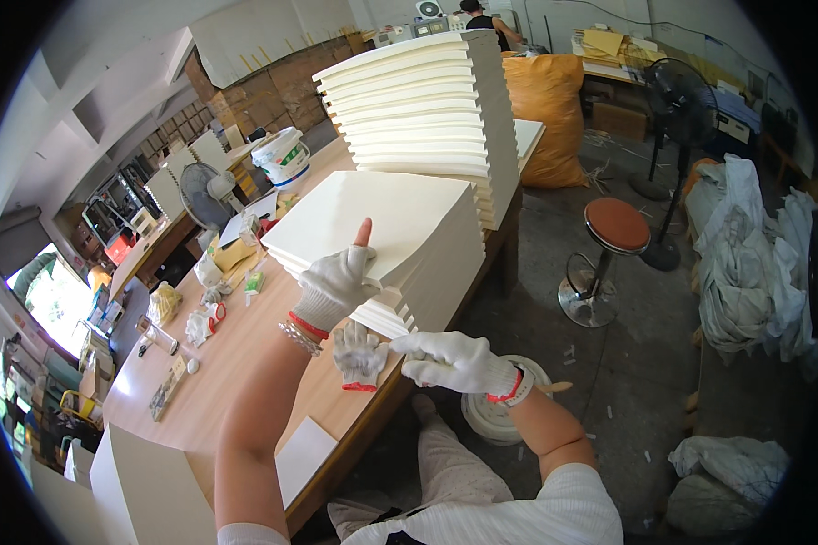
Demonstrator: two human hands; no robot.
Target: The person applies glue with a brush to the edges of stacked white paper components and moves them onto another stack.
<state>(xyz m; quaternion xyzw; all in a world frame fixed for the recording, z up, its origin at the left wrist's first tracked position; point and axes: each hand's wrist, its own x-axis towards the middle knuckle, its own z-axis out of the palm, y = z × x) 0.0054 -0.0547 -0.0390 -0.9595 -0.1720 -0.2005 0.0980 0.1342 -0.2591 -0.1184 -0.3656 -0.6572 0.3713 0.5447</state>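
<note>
A stack of thick white paper sheets [382,213] lies on the wooden table before me. My left hand [334,280], in a white knit glove with one bare finger pointing up, is at the stack's near corner, its other fingers curled on the sheets' edge. Just below that corner is my right hand [454,361], also gloved, its fingers drawn together and pointing left. Whatever they may hold is hidden. Between my wrists a spare white glove [359,356] with a red cuff lies on the table. A taller stack of white paper [409,109] rises behind.
A small white sheet [306,460] lies by the near edge of the table [245,363]. Gloves, a bucket [282,156] and small items occupy its left side. A lidded white bucket [491,418], red stool [617,225], fan [680,100] and orange sack [543,118] stand right. Someone works far back.
</note>
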